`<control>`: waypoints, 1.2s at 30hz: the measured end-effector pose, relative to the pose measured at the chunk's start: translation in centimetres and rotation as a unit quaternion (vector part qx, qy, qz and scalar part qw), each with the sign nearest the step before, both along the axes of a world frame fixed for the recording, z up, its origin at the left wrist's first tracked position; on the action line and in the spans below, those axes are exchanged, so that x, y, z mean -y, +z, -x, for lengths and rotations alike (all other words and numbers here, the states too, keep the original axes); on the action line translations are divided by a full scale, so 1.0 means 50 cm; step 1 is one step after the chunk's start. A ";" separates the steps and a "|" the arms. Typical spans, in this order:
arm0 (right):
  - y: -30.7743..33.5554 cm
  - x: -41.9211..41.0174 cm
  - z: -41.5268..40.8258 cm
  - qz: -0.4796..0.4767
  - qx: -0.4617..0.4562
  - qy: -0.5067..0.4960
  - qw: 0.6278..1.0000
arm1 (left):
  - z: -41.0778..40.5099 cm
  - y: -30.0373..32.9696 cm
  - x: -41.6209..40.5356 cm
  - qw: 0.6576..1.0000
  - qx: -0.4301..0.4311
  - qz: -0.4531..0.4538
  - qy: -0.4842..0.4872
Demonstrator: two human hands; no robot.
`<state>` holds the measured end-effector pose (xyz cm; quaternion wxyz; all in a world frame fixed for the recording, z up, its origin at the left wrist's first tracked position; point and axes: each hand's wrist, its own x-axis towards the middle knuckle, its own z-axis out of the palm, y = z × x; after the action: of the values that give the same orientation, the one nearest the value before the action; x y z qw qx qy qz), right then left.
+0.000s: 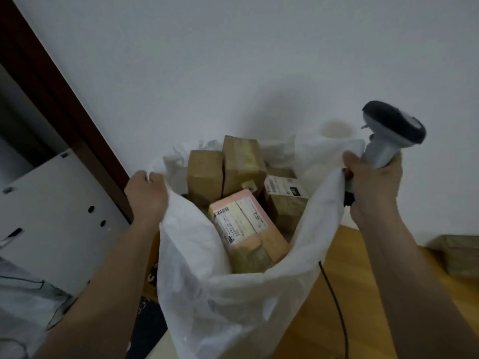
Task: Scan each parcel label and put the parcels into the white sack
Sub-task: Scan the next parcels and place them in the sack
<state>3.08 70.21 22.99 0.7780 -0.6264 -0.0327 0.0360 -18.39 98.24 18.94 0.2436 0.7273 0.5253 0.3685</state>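
Head view, left to right. Far left: white cabinet panel point(54, 203) with small dark holes, dark brown door frame point(64, 99) slanting behind it, pale sleeve point(23, 301) at lower left corner. Next, left hand point(146, 195), fingers curled round the left rim of the white sack point(233, 301), pulling it open. Sack upright in the middle, mouth wide, near wall sagging low between the two hands, far rim crumpled against the plain white wall point(233, 60). Inside the sack: two brown cardboard parcels point(204, 174) standing on end side by side at the back, touching; a pink-and-tan parcel point(246, 229) lying tilted in front of them, printed label with barcode facing up; a brown parcel with white label point(285, 198) just right of it, partly hidden by the sack's right wall. Right hand point(373, 182) clenched on both the sack's right rim and the grey handle of the barcode scanner point(391, 133), scanner head dark, pointing up and away. Black cable point(337, 307) hanging down from the scanner, behind the sack's edge, across the wooden floor point(324, 320). Far right, well apart from the sack: another brown parcel point(456, 255) on the floor by the wall, blurred.
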 end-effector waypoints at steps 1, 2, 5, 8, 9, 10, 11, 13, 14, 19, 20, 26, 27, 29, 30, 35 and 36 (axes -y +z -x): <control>-0.012 0.000 0.004 0.022 -0.008 -0.002 1.000 | -0.001 -0.013 0.012 0.999 -0.024 0.027 -0.017; -0.028 -0.003 0.009 0.046 -0.026 0.003 0.999 | -0.003 -0.027 0.028 0.996 -0.043 0.069 -0.034; -0.053 -0.004 0.018 0.073 -0.076 0.034 0.994 | -0.011 -0.036 0.044 0.988 0.027 0.148 -0.021; -0.023 0.014 0.004 0.039 -0.023 0.019 0.999 | -0.009 0.013 0.025 0.989 0.102 0.103 0.021; -0.012 0.016 0.002 0.025 0.004 0.015 1.000 | -0.005 0.031 0.021 0.985 0.139 0.095 0.033; -0.009 0.014 0.001 0.019 0.023 0.013 0.999 | -0.002 0.044 0.023 0.982 0.160 0.096 0.038; -0.013 0.009 0.002 0.030 0.027 0.018 0.999 | 0.001 0.049 0.028 0.980 0.164 0.109 0.030; -0.036 -0.004 0.014 0.079 -0.003 0.045 0.996 | 0.001 0.038 0.057 0.980 0.093 0.174 0.006; -0.050 -0.009 0.021 0.098 -0.030 0.067 0.992 | 0.001 0.025 0.072 0.972 0.051 0.228 -0.005; -0.038 -0.001 0.018 0.115 -0.023 0.076 0.990 | -0.012 0.060 0.078 0.968 0.056 0.245 0.006; -0.027 0.003 0.009 0.111 -0.004 0.065 0.992 | -0.015 0.083 0.072 0.974 0.084 0.209 0.001; -0.073 0.030 0.000 0.136 -0.043 0.048 0.989 | 0.000 0.060 0.091 0.975 0.075 0.211 0.012; -0.087 0.038 0.000 0.146 -0.058 0.052 0.986 | 0.004 0.043 0.099 0.972 0.047 0.229 0.012; -0.104 0.054 -0.003 0.154 -0.072 0.062 0.984 | 0.008 0.027 0.120 0.964 0.021 0.264 0.010; -0.108 0.063 -0.003 0.157 -0.073 0.068 0.983 | 0.011 0.024 0.130 0.960 0.013 0.280 0.008; -0.101 0.093 0.002 0.150 -0.094 0.103 0.979 | 0.022 0.038 0.146 0.959 -0.074 0.275 -0.002; -0.089 0.099 -0.001 0.135 -0.088 0.095 0.982 | 0.028 0.048 0.137 0.968 -0.057 0.246 0.017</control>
<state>3.11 65.25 18.54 0.6796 -0.7138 -0.0179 0.1685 -19.77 91.37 21.35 0.3781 0.6563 0.6247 0.1898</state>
